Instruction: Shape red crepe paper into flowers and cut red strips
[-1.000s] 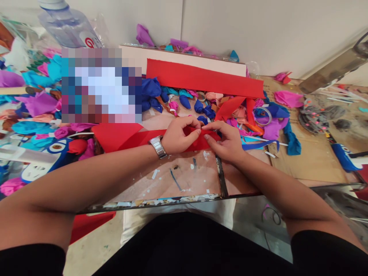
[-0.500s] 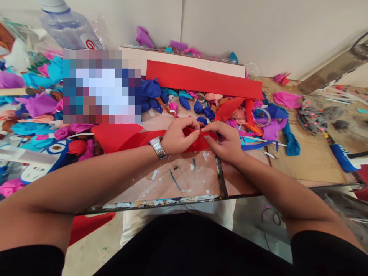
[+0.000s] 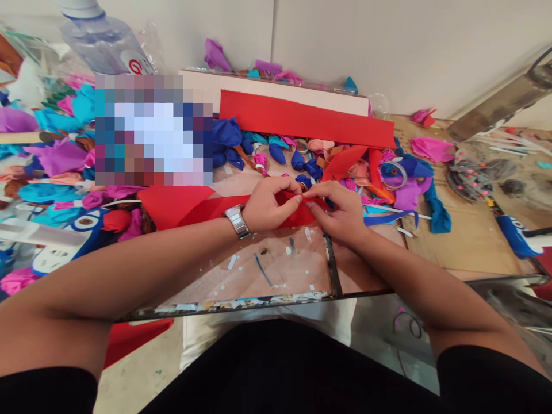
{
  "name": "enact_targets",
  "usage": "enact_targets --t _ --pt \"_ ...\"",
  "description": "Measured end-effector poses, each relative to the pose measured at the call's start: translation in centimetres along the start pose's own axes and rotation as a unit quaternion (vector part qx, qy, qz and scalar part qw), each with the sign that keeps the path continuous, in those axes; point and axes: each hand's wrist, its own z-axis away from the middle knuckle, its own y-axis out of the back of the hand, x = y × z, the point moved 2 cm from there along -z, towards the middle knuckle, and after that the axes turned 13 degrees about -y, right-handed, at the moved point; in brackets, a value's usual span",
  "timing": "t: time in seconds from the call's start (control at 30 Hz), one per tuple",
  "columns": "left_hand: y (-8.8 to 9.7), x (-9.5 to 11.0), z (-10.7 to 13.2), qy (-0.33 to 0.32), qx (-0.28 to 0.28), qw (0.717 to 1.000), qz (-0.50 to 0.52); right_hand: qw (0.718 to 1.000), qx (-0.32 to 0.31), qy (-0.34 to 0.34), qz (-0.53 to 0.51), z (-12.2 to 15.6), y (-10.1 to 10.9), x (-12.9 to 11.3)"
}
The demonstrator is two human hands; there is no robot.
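Note:
A long red strip, paper or thin cloth, runs across the front of the table and passes under both hands. My left hand, with a metal watch at its wrist, pinches the strip's upper edge between thumb and forefinger. Close against it, my right hand pinches the same strip, the fingertips of both hands almost touching. The part of the strip between them looks gathered or folded. Behind the hands lies another flat red strip on top of a pale board.
Crumpled blue pieces and rolls of tape lie beyond the hands. A plastic bottle stands at the back left, near a blurred patch. A power strip lies left, cardboard right. The table edge is close to my body.

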Motion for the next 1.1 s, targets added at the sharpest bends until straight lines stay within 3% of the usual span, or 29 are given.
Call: enact_targets --t 1.1 --pt "-0.12 0.11 0.04 -0.015 0.01 0.999 -0.032 0.999 0.022 -0.005 0.026 -0.1 0.23 0.02"
